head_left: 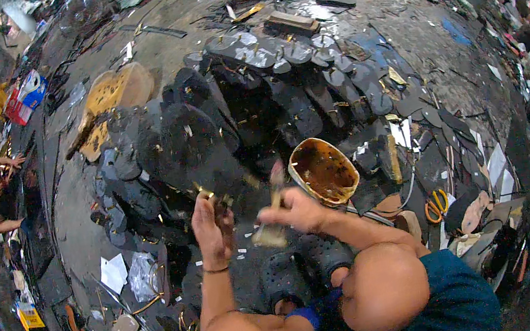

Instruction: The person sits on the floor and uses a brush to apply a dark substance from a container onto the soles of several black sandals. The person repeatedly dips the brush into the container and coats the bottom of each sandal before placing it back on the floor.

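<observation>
The floor [420, 12] fills most of the frame, its edges strewn with scraps; it seems to serve as the bench, since nearly everything lies directly on it. Dark soles [298, 109] spread in a broad arc across the centre, many leaning on one another. The arc faces the seated person, which probably keeps them all within arm's reach. A wooden board [120, 91] lies at upper left, beyond the soles, perhaps set aside to leave the near ground free.

The tub [305, 159], brown and coated inside, stands right of centre, just beyond the right hand [296, 212]: a short reach for whatever that hand carries. The clogs [281, 276] are planted at lower centre, knees parted, leaving room between for both forearms.

The hands are apart. The right is closed round a brush [269, 237], its bristles pointing down toward the lower edge; blur hides its exact grip. The left hand [209, 225], at centre left, has its fingers raised around a small dark piece [222, 204] with a gold glint near the fingertips, likely held up to leave its face exposed. Its outline is too blurred to tell more.
</observation>
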Tool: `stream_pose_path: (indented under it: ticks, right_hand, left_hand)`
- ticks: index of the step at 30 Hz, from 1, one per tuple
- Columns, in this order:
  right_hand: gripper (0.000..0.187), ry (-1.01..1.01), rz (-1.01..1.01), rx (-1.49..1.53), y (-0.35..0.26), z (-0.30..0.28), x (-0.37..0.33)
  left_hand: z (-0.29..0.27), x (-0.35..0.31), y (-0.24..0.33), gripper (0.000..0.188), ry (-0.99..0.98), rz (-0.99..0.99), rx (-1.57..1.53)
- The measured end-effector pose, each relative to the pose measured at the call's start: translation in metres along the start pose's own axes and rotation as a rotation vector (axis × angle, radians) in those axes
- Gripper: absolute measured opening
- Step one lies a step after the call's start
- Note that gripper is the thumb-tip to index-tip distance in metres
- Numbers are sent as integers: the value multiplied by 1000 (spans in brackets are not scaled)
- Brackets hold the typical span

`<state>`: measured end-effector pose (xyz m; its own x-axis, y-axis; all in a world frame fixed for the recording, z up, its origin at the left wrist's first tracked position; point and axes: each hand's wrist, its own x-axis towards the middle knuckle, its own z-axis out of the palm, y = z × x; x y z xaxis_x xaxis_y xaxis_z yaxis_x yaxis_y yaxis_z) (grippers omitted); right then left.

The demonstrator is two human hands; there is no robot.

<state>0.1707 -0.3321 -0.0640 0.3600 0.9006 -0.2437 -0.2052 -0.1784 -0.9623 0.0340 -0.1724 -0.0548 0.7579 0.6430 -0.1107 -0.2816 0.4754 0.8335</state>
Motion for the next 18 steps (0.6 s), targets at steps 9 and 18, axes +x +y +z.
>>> stream_pose_path:
  ticks: [9, 18]
  right_hand:
    - [21, 1001, -71, 331, 46, -305, 7]
    - [44, 900, -142, -144, 79, -204, -35]
  left_hand:
    - [-296, -104, 11, 68, 467, -105, 2066]
    - [-122, -128, 79, 36, 137, 151, 1704]
